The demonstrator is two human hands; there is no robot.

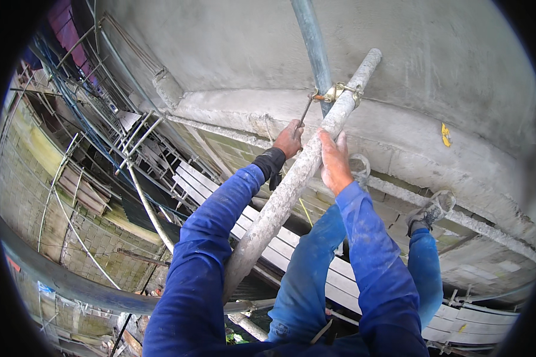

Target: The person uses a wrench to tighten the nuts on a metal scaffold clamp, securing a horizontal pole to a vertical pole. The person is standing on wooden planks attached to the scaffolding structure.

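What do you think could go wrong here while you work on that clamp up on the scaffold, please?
1. The left hand holds a thin wrench at the clamp; if it slips, the tool could fall to the ground far below.
2. If the clamp loosens, the cement-crusted tube may shift, with only the right hand steadying it.
3. One shoe rests on the narrow wall ledge, beyond the planks; footing looks uncertain.
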